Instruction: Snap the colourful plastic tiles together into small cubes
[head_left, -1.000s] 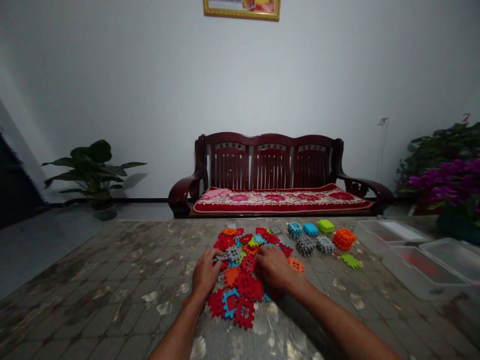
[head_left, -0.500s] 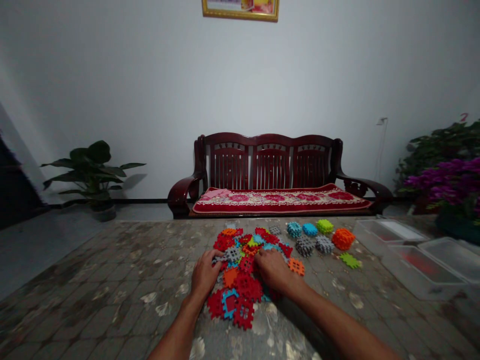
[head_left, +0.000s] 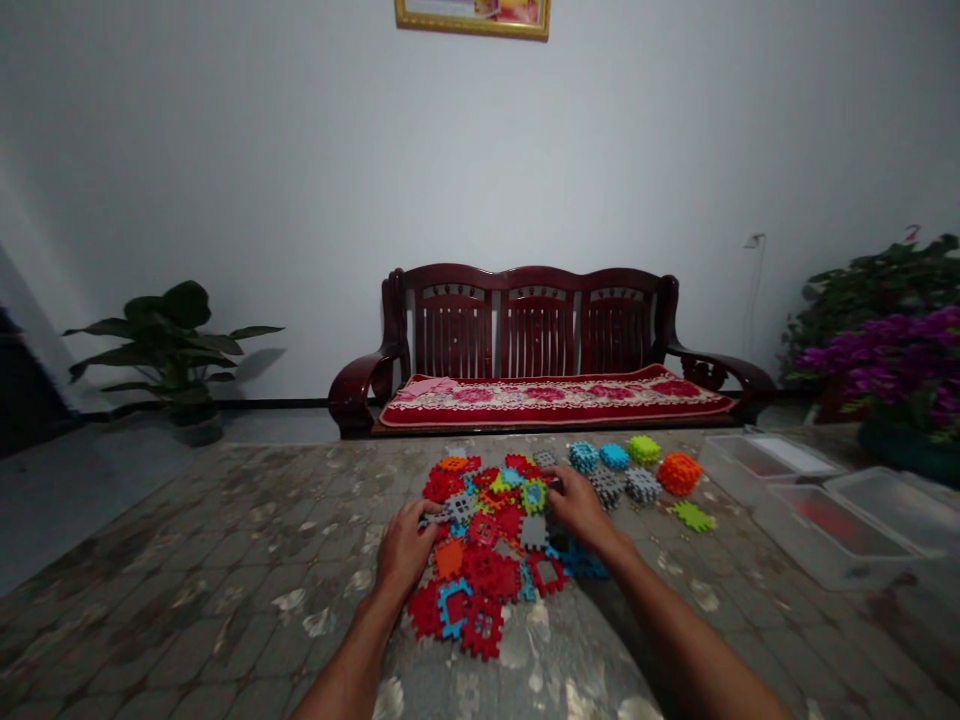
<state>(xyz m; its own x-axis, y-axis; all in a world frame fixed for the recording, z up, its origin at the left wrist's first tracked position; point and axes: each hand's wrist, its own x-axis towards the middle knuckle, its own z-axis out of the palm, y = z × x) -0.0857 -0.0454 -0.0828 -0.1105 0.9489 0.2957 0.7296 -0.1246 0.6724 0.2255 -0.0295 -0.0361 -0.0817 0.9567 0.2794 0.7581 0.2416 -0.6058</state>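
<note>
A loose pile of flat, notched interlocking tiles (head_left: 487, 570) in red, blue, grey, orange and green lies before me. At its left edge, my left hand (head_left: 405, 545) has its fingers closed on grey interlocking tiles (head_left: 433, 518). Another grey tile with square holes (head_left: 460, 507) lies just beyond those fingertips. My right hand (head_left: 576, 505) is at the pile's right side, fingers pinched together. Something dark shows at its fingertips, too small to make out. Close to that hand are a green-edged tile (head_left: 534, 496) and a plain grey tile (head_left: 533, 531).
Neat stacks sorted by colour stand right of the pile, among them orange (head_left: 679, 473), light blue (head_left: 614, 456) and dark grey (head_left: 606, 486). A single green tile (head_left: 692, 516) lies in front. Clear plastic boxes (head_left: 840, 540) and purple flowers (head_left: 892, 360) are farther right.
My right hand has moved from the middle of the pile to the right and away from me, uncovering grey, green and red tiles. The left hand has stayed at the grey tiles.
</note>
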